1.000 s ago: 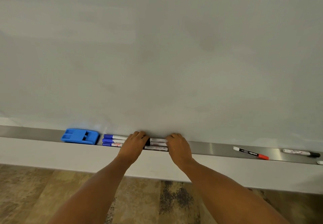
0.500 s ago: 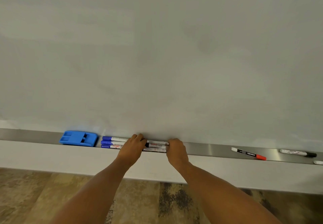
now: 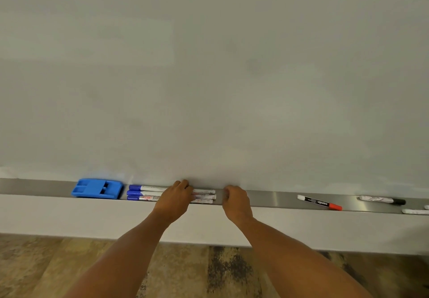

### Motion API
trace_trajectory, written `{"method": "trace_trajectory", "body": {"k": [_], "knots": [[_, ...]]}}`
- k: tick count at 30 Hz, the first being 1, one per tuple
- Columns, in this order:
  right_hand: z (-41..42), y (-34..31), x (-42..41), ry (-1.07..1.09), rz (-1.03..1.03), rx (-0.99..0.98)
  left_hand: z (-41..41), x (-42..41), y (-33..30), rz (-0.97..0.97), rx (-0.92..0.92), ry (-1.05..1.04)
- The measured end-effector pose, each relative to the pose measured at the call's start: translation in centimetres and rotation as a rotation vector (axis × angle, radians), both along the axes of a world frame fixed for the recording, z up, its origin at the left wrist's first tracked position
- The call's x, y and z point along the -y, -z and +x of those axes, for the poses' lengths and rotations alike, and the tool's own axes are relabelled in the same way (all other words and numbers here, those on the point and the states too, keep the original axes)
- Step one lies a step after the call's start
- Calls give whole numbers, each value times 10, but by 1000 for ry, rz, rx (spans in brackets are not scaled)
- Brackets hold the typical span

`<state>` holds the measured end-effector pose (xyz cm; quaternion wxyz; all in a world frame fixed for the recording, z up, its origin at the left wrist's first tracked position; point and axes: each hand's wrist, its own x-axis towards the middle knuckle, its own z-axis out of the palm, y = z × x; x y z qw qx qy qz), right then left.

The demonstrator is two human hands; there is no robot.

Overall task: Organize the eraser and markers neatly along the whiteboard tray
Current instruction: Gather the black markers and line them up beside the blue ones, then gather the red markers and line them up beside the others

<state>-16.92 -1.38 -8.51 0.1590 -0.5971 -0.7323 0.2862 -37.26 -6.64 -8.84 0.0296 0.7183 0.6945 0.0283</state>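
A blue eraser lies in the metal whiteboard tray at the left. Right of it, three blue-capped markers lie stacked side by side, with more white-barrelled markers end to end with them. My left hand lies over the join of the two groups, fingers curled down onto the markers. My right hand hovers just right of the marker ends, fingers curled, holding nothing. A red-capped marker and a black-capped marker lie loose farther right.
Another white marker pokes in at the tray's right edge. The whiteboard fills the view above the tray. A pale wall band and a patterned floor lie below my arms.
My right hand has come slightly off the right ends of the markers, leaving a small gap. My left hand stays on the marker group.
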Motion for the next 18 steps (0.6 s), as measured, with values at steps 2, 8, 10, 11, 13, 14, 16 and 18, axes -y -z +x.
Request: {"method": "trace_trajectory", "body": {"k": [2, 8, 10, 11, 13, 14, 16, 18], "knots": [[13, -4, -2, -1, 14, 11, 10, -4, -4, 15, 14, 5], [65, -16, -10, 19, -4, 9, 49, -19, -13, -39, -14, 18], [83, -18, -12, 30, -20, -1, 63, -25, -16, -60, -27, 33], [94, -18, -13, 30, -36, -11, 72, -28, -17, -62, -40, 41], [113, -18, -16, 9, -76, -23, 88, -34, -21, -50, -87, 63], [124, -18, -18, -8, -93, -18, 97, -37, -23, -44, -105, 71], [146, -18, -21, -23, -115, 3, 115, -44, -28, -33, -126, 88], [166, -20, -25, -18, -119, 23, 131, -50, -33, -23, -134, 99]]}}
